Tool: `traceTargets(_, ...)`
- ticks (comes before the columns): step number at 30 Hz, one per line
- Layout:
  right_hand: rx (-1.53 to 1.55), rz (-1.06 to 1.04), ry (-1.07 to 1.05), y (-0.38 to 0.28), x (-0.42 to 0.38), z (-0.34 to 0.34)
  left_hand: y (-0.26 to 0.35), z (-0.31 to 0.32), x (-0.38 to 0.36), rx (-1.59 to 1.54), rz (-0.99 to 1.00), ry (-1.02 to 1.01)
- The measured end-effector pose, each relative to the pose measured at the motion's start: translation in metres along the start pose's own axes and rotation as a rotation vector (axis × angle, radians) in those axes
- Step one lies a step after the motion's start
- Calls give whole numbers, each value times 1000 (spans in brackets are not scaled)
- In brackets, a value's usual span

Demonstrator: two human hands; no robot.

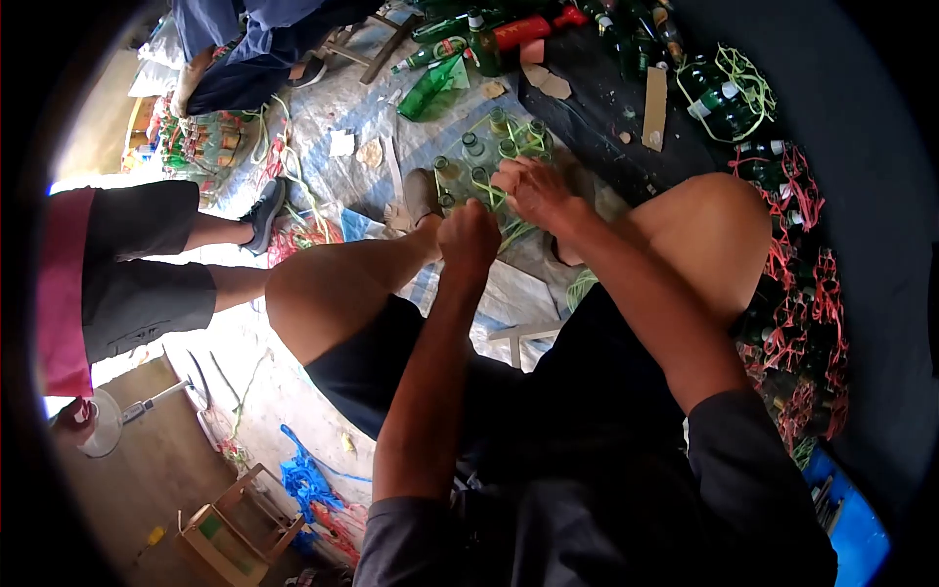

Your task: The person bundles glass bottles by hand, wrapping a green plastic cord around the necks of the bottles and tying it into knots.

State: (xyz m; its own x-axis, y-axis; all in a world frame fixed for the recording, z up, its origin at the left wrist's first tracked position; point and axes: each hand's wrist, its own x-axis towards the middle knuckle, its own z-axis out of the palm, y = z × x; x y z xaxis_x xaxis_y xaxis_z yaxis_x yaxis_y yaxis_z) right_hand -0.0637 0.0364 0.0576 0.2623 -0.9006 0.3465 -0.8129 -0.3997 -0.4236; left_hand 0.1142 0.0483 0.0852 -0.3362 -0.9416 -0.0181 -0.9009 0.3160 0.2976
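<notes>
Nothing can really be read here tbh, a label (451, 46) is seen on a green bottle (428, 56) lying down (print's too small and blurry to be deciphered).

At upper centre, a cluster of bottles (473, 147), with cord (486, 188) across it, sits on the ground sheet (357, 103) between the shoes (423, 199). Loose bottles (483, 49) lie above; tied bottles (794, 293) line the right edge (a container (856, 523) sits beneath, lower right). Lower left, a fan (101, 423) is above a wooden frame (227, 548).
</notes>
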Motion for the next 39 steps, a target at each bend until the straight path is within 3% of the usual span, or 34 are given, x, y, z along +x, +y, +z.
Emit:
traceTargets(7, 97, 61, -48, 10, 5, 5, -1, -23, 24, 62, 203, -175)
traceTargets(10, 96, 89, -71, 10, 5, 5, -9, -21, 38, 177, 392, -202)
traceTargets(15, 70, 91, -42, 12, 2, 10, -22, -18, 60, 136, 486, -191)
traceTargets(22, 85, 110, -51, 14, 4, 16, -20, -33, 74, 114, 297, -322)
traceTargets(31, 90, 90, -43, 9, 0, 13, -28, -38, 80, 8, 220, -370)
traceTargets(39, 85, 133, -97, 6, 3, 9, -37, -30, 63, -100, 159, -222)
